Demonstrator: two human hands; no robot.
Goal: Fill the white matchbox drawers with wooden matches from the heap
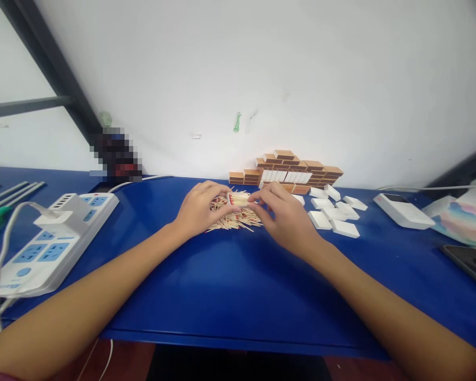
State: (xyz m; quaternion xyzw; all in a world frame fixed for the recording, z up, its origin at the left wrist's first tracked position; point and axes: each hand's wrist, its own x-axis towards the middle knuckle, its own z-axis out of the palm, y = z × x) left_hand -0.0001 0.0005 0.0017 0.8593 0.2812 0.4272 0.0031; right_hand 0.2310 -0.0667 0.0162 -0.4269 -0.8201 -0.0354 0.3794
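- power strip (43,248) far left on the blue surface (230,296), charger plugged in; not in play
- left hand (200,209): fingers curled shut, pinching the left end of a small matchbox tray (238,199) held just above the loose match pile (234,219)
- tray looks filled: red match heads show at its left end; can't tell how full
- right hand (285,217): fingers closed on the tray's right end
- doing it well, my read: keep the tray level, heads all one way, square the sticks so none overhang
- stacked brown sleeves (289,172) against the wall behind; contents hidden
- white inner trays (333,211) scattered right of the hands; contents can't tell
- white device (402,210) far right, well apart
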